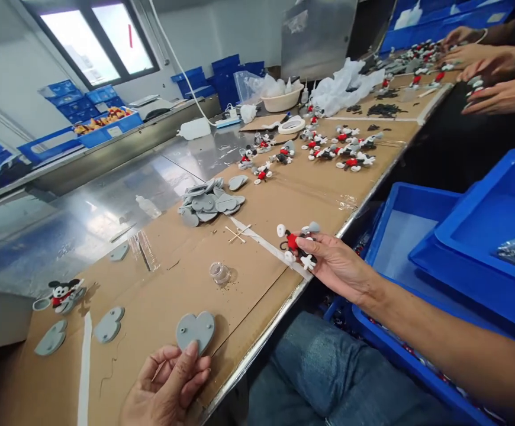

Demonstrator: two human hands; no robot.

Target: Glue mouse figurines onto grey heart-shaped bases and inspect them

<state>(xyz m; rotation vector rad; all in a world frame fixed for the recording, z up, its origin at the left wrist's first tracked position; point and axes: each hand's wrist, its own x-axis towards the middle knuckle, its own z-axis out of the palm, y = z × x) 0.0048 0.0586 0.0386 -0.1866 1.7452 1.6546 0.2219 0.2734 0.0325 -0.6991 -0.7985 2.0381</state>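
Between the thumb and fingers of my left hand [169,378] is a grey heart-shaped base [198,330], tilted so that its two small pegs show. My right hand [335,263] grips a mouse figurine [293,241] with a red body and white shoes and gloves, held sideways over the table's front edge. Farther left, two more grey heart bases [109,325] lie near a figurine [64,294] that sits upright beside a grey part. A small clear jar [219,273] and crossed cotton swabs [238,234] rest on the cardboard between my hands and the base pile.
A pile of grey heart bases [208,201] sits mid-table, with several figurines [350,160] behind it to the right. Blue bins [421,231] stand at my right. At the far right, co-workers' hands [497,89] handle parts. A squeeze bottle [148,207] lies on the metal top.
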